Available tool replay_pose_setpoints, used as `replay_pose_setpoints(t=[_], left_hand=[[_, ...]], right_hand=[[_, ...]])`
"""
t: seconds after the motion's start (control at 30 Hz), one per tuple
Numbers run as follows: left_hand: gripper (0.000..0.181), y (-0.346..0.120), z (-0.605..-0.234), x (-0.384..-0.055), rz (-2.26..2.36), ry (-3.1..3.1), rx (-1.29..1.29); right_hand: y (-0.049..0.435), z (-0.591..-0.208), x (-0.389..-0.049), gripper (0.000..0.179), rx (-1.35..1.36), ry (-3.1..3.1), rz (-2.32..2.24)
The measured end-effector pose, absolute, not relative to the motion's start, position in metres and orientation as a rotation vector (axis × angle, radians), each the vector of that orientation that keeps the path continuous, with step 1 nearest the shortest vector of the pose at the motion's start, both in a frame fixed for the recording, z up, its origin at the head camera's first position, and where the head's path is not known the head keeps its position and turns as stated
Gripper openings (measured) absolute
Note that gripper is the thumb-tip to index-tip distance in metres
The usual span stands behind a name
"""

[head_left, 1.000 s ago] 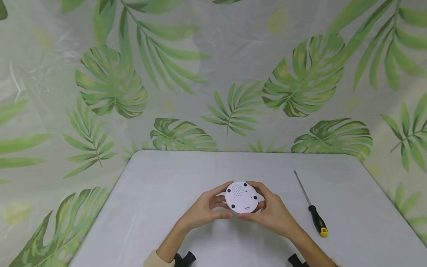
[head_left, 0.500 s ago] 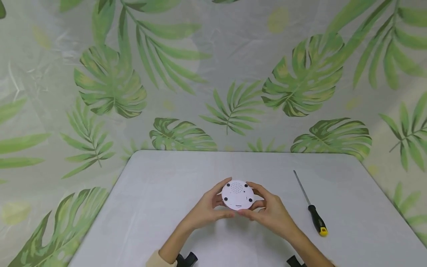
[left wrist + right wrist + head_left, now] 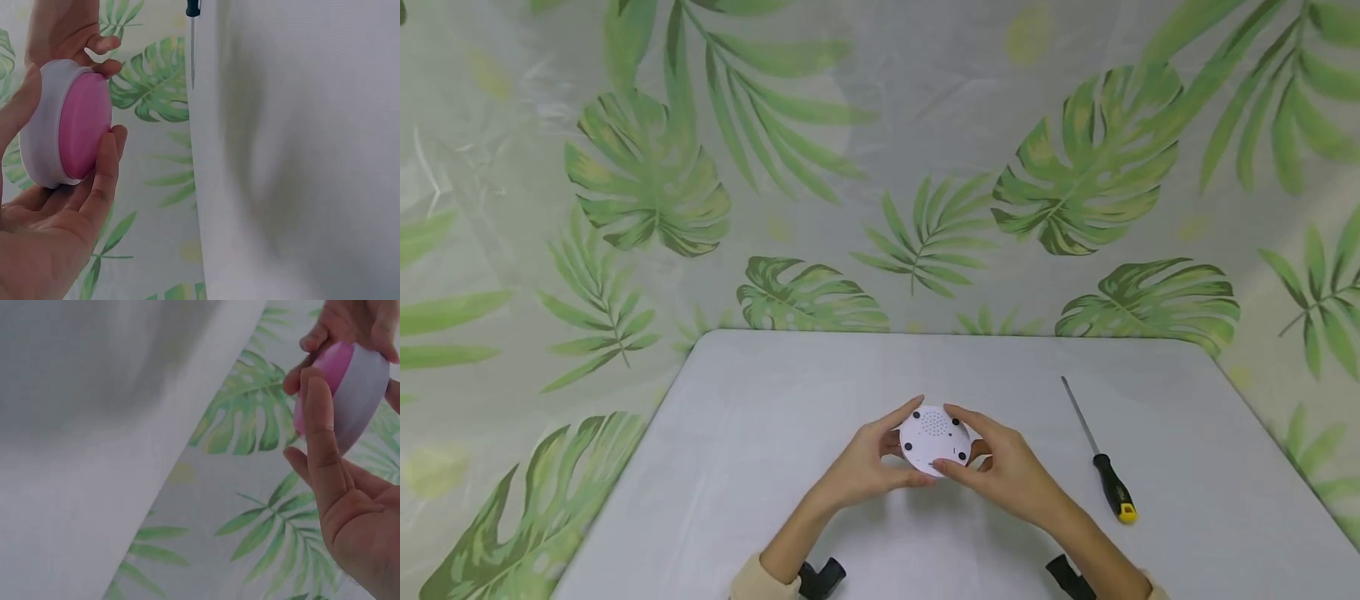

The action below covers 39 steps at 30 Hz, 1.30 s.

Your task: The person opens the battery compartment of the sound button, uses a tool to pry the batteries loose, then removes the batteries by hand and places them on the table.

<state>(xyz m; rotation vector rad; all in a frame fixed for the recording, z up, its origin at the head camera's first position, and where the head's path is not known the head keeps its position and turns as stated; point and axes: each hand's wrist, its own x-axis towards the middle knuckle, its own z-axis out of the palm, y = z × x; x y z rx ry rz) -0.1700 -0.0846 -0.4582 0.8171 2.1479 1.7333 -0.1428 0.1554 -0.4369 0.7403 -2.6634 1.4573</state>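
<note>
Both hands hold a round white device [image 3: 931, 442] above the table. Its upturned face in the head view has a patch of small speaker holes and several black round feet. The opposite side is a pink dome [image 3: 87, 128], seen in the left wrist view. My left hand [image 3: 867, 467] grips the left edge, fingers beneath and thumb at the near rim. On the right edge my right hand [image 3: 1017, 473] holds it, with the thumb on the near part of the white face. In the right wrist view, fingers lie across the device's pink side [image 3: 335, 365].
A screwdriver [image 3: 1114, 487] with a black and yellow handle lies on the white table [image 3: 760, 400], right of the hands, its shaft pointing away. A leaf-patterned sheet [image 3: 925, 125] stands beyond the table's far edge. A black wrist mount [image 3: 823, 579] shows at each wrist.
The device has turned slightly and shifted a little left. The right thumb has moved from the near rim onto the white face. The head view has tilted slightly.
</note>
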Motion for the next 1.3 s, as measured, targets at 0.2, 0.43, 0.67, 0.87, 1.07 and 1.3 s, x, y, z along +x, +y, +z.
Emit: replay_pose_setpoints(t=[0.2, 0.43, 0.67, 0.87, 1.07, 1.3], left_hand=[[0.09, -0.086, -0.459, -0.172, 1.731, 2.187, 0.767], [0.09, -0.084, -0.458, -0.173, 1.772, 2.158, 0.712], [0.087, -0.081, -0.46, -0.175, 1.834, 2.103, 0.675], [0.086, -0.08, -0.46, -0.174, 1.871, 2.058, 0.66], [0.085, -0.079, -0.458, -0.173, 1.886, 2.054, 0.652], [0.084, -0.082, -0.457, -0.173, 1.92, 2.044, 0.625]], right_hand=[[0.154, -0.434, -0.145, 0.064, 0.871, -2.724, 1.24], [0.15, -0.436, -0.144, 0.054, 0.929, -2.695, 0.892], [0.145, -0.446, -0.141, 0.046, 0.875, -2.594, 0.615], [0.145, -0.445, -0.14, 0.039, 0.878, -2.528, 0.58], [0.148, -0.446, -0.144, 0.028, 0.956, -2.358, 0.65], [0.147, -0.45, -0.145, 0.034, 1.014, -2.263, 0.704]])
